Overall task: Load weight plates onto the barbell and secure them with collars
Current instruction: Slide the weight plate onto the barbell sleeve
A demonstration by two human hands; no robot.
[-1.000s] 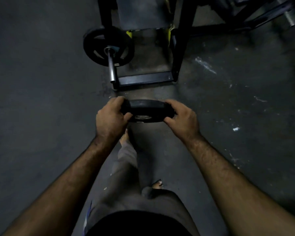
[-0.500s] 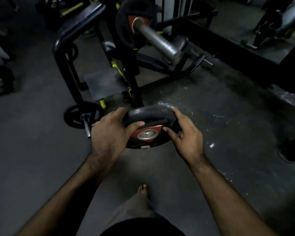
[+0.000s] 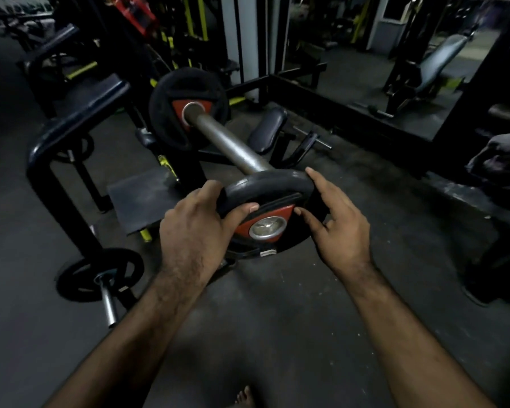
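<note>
I hold a black weight plate [image 3: 270, 189] with a red hub and steel centre ring at the near end of the barbell sleeve [image 3: 227, 142]. My left hand [image 3: 198, 231] grips its left rim, thumb on the face. My right hand [image 3: 339, 222] supports the right rim with fingers spread along the edge. The sleeve's tip is hidden behind the plate, so I cannot tell whether the plate is on it. A larger black plate [image 3: 186, 107] with a red hub sits further along the sleeve.
A black preacher-curl bench frame [image 3: 71, 125] stands at the left, its footplate [image 3: 142, 195] below. A small loaded bar with a black plate [image 3: 100, 275] lies on the floor at lower left. Other benches and racks fill the background. My bare foot [image 3: 243, 399] shows at the bottom.
My view has lifted from the floor toward the barbell. The plate has tilted from flat toward upright and moved up to the sleeve's end, both hands still on it.
</note>
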